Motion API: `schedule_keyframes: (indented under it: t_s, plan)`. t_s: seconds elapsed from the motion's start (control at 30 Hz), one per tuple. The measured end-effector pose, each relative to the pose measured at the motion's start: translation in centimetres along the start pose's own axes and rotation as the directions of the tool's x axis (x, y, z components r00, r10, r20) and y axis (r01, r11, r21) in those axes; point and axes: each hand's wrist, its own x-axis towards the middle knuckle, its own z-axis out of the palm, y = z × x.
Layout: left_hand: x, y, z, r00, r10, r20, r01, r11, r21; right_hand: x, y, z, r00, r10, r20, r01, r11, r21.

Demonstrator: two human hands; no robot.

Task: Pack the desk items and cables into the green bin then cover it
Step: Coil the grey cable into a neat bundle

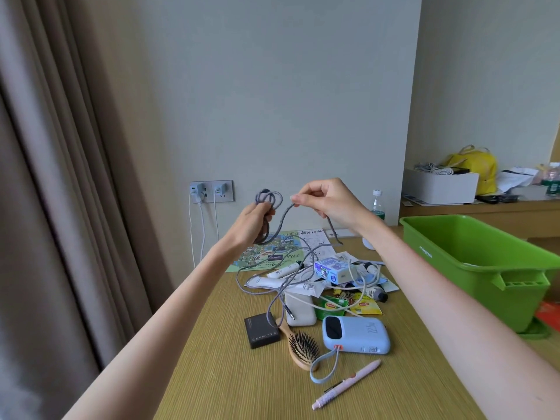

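Cable (265, 230) coils sit gripped in the left hand (253, 221); right hand (325, 200) pinches the strand just beside — slack hangs down toward the desk (227, 374).

the left arm (169, 301) and the right arm (439, 283), both bare, reach forward and up from the lower corners and draw close together at the hands. the left hand (253, 221) has its fingers curled round a bunch of loops of the grey cable (270, 197), with the wrist bent a little back. the right hand (325, 201) sits slightly higher and just beside it, knuckles up, pinching one strand of the same cable between thumb and forefinger, the other fingers folded loosely under. the two hands do not touch.
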Motion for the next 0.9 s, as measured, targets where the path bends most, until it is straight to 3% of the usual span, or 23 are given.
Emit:
schedule_keyframes:
  t_s: [0.2,0.33,0.43,0.53,0.7,0.9]
  plan:
    - [-1.3,1.0,0.7,0.986,0.006,0.167,-0.025,0.993,0.113,0.6,-0.9,0.8,0.992,-0.124,-0.033,0.124,0.992,-0.004]
    - [-1.9,1.4,1.4,0.964,0.089,0.251,-0.141,0.970,0.198,1.1,-0.9,0.7,0.989,-0.146,-0.031,0.145,0.989,-0.017]
    - [-2.1,1.9,1.7,0.962,0.058,0.268,-0.107,0.979,0.174,1.2,-1.0,0.7,0.992,-0.124,-0.016,0.123,0.992,-0.014]
    - [-2.3,2.5,1.7,0.971,0.046,0.234,-0.072,0.992,0.103,1.1,-1.2,0.6,0.997,-0.066,-0.027,0.066,0.998,0.001]
    - [-2.0,2.9,1.6,0.987,0.135,0.084,-0.137,0.990,0.017,0.4,-0.2,0.2,0.997,0.069,0.021,-0.070,0.997,0.025]
    - [-1.2,2.8,1.5,0.965,0.232,-0.123,-0.225,0.972,0.064,-0.6,0.3,0.8,0.990,0.099,0.104,-0.111,0.987,0.115]
